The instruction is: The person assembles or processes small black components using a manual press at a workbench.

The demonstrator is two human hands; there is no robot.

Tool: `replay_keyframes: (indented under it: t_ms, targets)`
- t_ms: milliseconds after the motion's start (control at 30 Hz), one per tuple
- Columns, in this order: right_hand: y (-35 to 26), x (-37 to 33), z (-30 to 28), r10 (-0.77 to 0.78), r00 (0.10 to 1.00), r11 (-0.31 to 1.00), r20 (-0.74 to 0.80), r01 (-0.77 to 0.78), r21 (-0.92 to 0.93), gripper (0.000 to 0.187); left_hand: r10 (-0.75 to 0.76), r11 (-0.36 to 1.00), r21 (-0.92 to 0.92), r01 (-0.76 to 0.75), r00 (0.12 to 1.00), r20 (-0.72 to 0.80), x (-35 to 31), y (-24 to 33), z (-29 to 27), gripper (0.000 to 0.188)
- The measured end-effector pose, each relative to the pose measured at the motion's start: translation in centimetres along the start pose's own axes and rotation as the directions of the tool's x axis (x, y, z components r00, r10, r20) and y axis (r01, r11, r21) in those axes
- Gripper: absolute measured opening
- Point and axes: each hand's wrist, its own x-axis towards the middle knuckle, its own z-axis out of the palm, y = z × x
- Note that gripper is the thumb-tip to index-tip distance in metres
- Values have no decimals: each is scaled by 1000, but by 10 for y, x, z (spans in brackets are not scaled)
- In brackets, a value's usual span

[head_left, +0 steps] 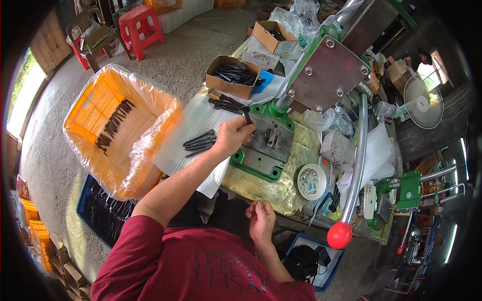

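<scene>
My left hand (234,136) reaches over the base of a green hand press (274,174), its fingers closed on a slim black stick-shaped part (246,115). A metal fixture (273,137) sits on the press base just right of those fingers. Close by, a bundle of similar black parts (200,142) lies on a white foam sheet (188,163), with more at the sheet's far end. My right hand (261,219) is held in front of my body near the bench edge. Its fingers are curled together, and whatever they may hold cannot be made out.
A lever with a red ball knob (339,235) hangs at the right. Beside the press stands a white bowl (311,181) of small pieces. Behind is a cardboard box (232,76) of black parts. An orange crate (95,108) lined with plastic stands left, above a blue crate (90,213).
</scene>
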Motion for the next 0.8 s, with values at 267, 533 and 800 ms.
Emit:
replay_keyframes:
  t_ms: [267, 533, 800]
  targets:
    - [-1, 1, -6, 13, 1000, 1000, -27, -12, 16, 12, 40, 983, 178, -50, 997, 61, 14, -4, 27, 6]
    - [0, 3, -12, 21, 999, 999, -42, -19, 34, 11, 114, 929, 352, -115, 993, 25, 21, -9, 31, 8]
    - [1, 5, -16, 10, 999, 998, -41, -7, 58, 10, 135, 920, 369, -134, 991, 23, 22, -7, 33, 7]
